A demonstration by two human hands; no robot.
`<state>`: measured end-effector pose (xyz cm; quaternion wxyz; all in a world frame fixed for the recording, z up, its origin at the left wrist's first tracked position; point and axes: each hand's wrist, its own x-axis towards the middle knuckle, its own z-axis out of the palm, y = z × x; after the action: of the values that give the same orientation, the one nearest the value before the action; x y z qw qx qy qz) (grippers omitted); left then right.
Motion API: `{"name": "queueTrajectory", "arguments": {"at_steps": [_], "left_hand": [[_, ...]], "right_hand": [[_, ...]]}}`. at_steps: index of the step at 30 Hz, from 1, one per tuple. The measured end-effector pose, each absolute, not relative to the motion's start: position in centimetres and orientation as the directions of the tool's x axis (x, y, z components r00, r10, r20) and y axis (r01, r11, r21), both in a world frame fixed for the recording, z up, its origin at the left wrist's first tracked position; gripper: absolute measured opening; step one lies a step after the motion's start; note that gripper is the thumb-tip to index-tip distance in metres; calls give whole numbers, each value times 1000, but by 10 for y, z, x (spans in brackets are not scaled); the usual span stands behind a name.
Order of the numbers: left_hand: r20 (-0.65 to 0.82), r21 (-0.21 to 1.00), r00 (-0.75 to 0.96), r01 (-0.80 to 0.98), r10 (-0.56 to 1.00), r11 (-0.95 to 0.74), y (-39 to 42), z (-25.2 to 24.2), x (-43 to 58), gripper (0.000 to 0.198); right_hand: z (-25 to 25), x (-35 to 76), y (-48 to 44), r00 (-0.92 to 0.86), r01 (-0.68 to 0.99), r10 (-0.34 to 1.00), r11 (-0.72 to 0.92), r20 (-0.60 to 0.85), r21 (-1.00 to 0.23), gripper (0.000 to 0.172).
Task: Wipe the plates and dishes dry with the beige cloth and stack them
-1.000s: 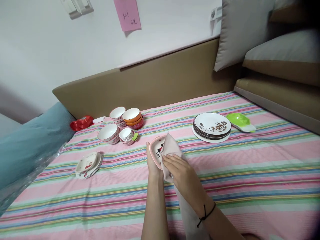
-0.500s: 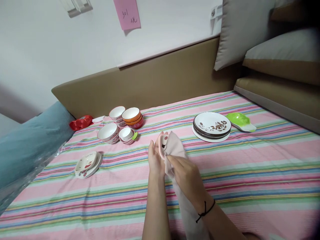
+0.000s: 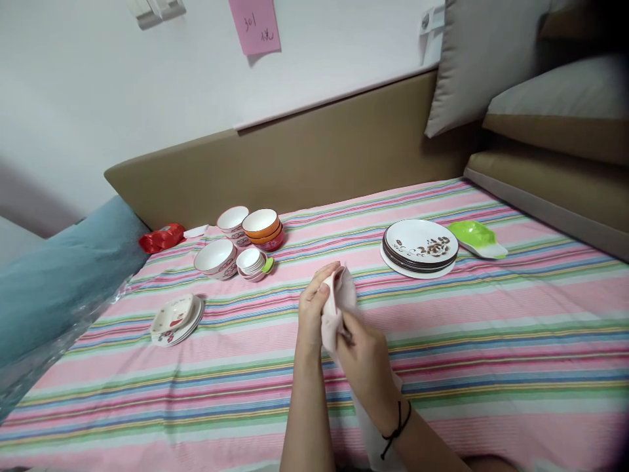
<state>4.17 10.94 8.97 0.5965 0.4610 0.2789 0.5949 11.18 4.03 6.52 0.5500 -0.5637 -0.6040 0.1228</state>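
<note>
Hands close together, clasping dish, cloth

Beyond hands, room btwn sm. bowls & dk-rimmed plates; brown panel blocks far side.

"How are the person's arms set?"
"Bare, the left forearm points to twelve o'clock, the right forearm toward eleven."
"And the hands?"
"Close together, the right hand at four o'clock from the left hand; left thumb bent, right fingers curled, partly hidden."
</note>
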Motion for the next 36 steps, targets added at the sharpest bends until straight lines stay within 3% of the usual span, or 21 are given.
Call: {"name": "queueTrajectory", "arguments": {"at_steps": [3, 7, 10, 13, 15, 18, 21, 23, 26, 29, 32, 36], "left_hand": [[118, 844, 127, -535, 985, -32, 114, 80, 43, 34], [-151, 657, 126, -728, 980, 195, 119, 78, 47, 39], [-225, 576, 176, -770, 958, 277, 122, 80, 49, 36], [-256, 620, 92, -749, 962, 236, 121, 81, 50, 30], [-242, 714, 16, -674, 970, 189, 120, 80, 50, 29], [-149, 839, -44, -535, 988, 102, 119, 79, 52, 21], [6, 905, -47, -425, 999, -25, 116, 80, 55, 14], [209, 940, 17, -278, 978, -196, 115, 79, 57, 18], [396, 918, 140, -78, 908, -388, 115, 75, 59, 28], [340, 940, 25, -26, 940, -340, 116, 71, 57, 32], [222, 975, -135, 11, 966, -222, 117, 72, 51, 29], [-42, 998, -13, -39, 999, 41, 118, 74, 38, 43]], "right_hand": [[70, 118, 45, 291, 522, 807, 316, 513, -792, 22], [68, 126, 52, 130, 614, 697, 502, 705, -610, 32], [64, 124, 51, 15, 629, 690, 556, 724, -543, 28], [60, 118, 47, 3, 673, 704, 524, 710, -523, 33], [58, 114, 44, 15, 699, 708, 498, 706, -514, 37], [60, 113, 41, 114, 686, 748, 417, 653, -597, 34], [69, 115, 41, 306, 510, 827, 276, 472, -814, 18], [76, 119, 43, 412, 288, 870, 159, 272, -944, 18], [82, 131, 51, 424, -26, 905, 56, 40, -998, 18], [78, 147, 61, 361, -245, 932, 45, -48, -968, 7], [71, 160, 68, 368, -394, 923, 44, -113, -918, 14], [67, 171, 74, 485, -471, 849, 52, -209, -881, 21]]}}
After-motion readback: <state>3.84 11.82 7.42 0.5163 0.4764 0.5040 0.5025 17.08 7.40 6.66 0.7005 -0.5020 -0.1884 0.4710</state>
